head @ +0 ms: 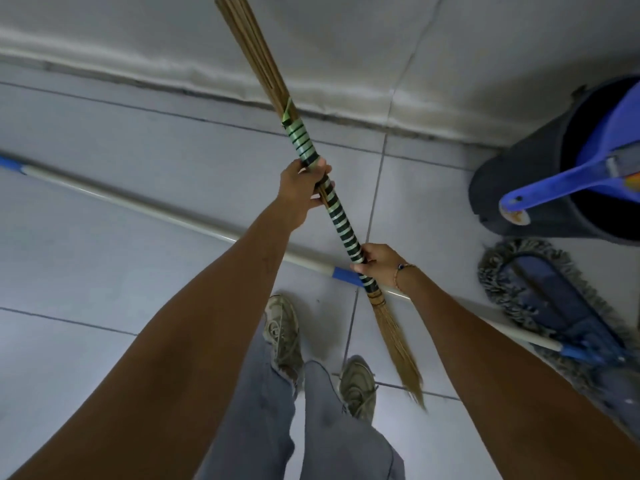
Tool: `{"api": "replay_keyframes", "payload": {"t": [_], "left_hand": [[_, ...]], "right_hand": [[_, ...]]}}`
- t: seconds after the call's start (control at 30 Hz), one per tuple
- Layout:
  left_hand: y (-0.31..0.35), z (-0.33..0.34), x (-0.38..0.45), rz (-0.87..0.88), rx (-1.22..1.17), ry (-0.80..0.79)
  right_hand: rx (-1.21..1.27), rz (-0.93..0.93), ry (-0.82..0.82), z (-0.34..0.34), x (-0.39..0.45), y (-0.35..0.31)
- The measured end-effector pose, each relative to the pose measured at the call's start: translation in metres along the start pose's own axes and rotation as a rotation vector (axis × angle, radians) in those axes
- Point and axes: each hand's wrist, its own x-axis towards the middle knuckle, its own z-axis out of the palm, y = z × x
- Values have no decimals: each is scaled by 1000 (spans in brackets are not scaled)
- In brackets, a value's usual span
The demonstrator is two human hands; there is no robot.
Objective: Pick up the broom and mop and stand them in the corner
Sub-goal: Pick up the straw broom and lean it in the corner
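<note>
Both hands hold the broom (332,206) off the floor: the left hand (301,188) is wrapped around the upper part of its green-and-black banded handle, the right hand (375,261) closed lower down, near the short straw tuft. 2 spaced grips likely steady the long, tilted stick for carrying. Beneath the grips, the mop (540,299) lies flat, its white pole (138,206) passing under the broom. Right of the right-hand grip, a dark bucket (512,188) holding a blue dustpan (568,181) stands by the wall.
</note>
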Motion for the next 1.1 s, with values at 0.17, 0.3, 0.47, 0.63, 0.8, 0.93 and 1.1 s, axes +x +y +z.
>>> {"api": "replay_keyframes", "payload": {"t": [0.17, 0.3, 0.47, 0.63, 0.8, 0.93, 1.1], "left_hand": [[110, 37, -133, 129, 21, -16], [194, 60, -238, 241, 66, -78], [269, 86, -355, 364, 145, -124], [304, 114, -450, 453, 209, -200], [305, 139, -528, 532, 303, -318], [296, 161, -562, 561, 377, -447], [265, 222, -612, 578, 493, -625]], "right_hand": [[-3, -95, 84, -42, -130, -72], [-9, -180, 146, -74, -233, -129], [19, -278, 238, -100, -346, -177], [41, -326, 365, -103, -444, -191], [96, -330, 524, -87, -526, -174], [158, -310, 634, -72, -562, -148], [273, -225, 818, -69, -621, -97]]}}
